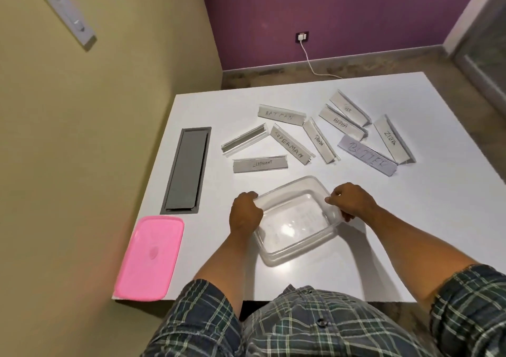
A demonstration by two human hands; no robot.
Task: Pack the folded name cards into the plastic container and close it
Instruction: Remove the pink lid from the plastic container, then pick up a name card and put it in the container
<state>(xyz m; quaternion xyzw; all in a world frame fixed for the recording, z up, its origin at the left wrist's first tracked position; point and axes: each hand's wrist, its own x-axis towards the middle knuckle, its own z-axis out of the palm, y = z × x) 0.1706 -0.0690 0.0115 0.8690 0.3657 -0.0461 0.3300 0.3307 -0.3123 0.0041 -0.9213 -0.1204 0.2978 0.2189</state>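
A clear plastic container (297,249) sits empty and uncovered on the white table (410,233), near its front edge. My left hand (245,213) grips the container's left rim and my right hand (351,200) grips its right rim. Its pink lid (150,258) lies flat at the table's front left corner. Several folded name cards lie scattered beyond the container: ELEPHANT (260,163), SUPERMAN (290,144), BATMAN (280,114), PANDA (319,140), ALPHA (341,122), ZEBRA (390,139), a flat BITTER card (367,155), and one turned away (244,140).
A grey cable hatch (186,170) is set into the table's left side. A yellow wall stands close to the table's left edge. A charger cable (309,60) runs from a wall socket down to the floor behind the table.
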